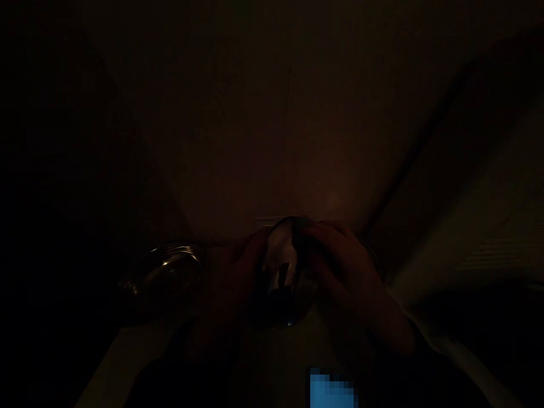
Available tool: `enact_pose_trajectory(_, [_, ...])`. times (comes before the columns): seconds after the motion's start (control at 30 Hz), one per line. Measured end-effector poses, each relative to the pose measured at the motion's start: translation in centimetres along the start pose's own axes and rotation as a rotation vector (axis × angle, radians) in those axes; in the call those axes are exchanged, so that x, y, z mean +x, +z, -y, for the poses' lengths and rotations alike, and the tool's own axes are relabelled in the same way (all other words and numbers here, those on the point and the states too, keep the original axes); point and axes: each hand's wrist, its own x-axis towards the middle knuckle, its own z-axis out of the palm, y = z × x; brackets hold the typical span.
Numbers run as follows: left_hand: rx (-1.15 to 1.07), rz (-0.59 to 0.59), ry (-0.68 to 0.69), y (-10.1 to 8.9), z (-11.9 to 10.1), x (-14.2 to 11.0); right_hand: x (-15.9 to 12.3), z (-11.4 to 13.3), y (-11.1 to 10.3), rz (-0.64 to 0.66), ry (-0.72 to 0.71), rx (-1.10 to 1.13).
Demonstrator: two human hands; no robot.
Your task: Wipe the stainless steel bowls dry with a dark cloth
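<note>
Just left of the right hand (pixel 346 260), which grasps it, a shiny metal vessel (pixel 278 260) lies lengthwise near-to-far; the left hand's (pixel 238 275) grip is indiscernible.

A shiny, smooth-sided metal bowl (pixel 278 255) is held up at a tilt, gripped at its left side by the left hand (pixel 242 263), with the right hand (pixel 344 266) laid against its right side; its lower part is lost in darkness.
</note>
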Motion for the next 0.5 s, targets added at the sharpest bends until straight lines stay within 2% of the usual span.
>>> enact_pose_trajectory(0.13, [0.005,-0.020,0.041,-0.3,0.2,0.6,-0.3,1.8,0.5,0.086,-0.259,0.033])
enact_pose_trajectory(0.2, [0.013,-0.018,0.078,-0.4,0.2,0.9,-0.3,1.5,0.6,0.109,-0.294,0.047])
enact_pose_trajectory(0.3, [-0.006,-0.012,0.089,-0.3,0.1,0.9,-0.1,0.2,0.7,0.067,-0.130,-0.003])
enact_pose_trajectory(0.4, [-0.069,-0.013,0.021,-0.3,-0.1,0.7,0.1,-1.0,0.6,0.022,0.068,-0.024])
enact_pose_trajectory(0.5, [-0.129,0.002,0.000,-0.3,0.2,0.7,0.0,-1.2,0.5,-0.010,0.129,-0.003])
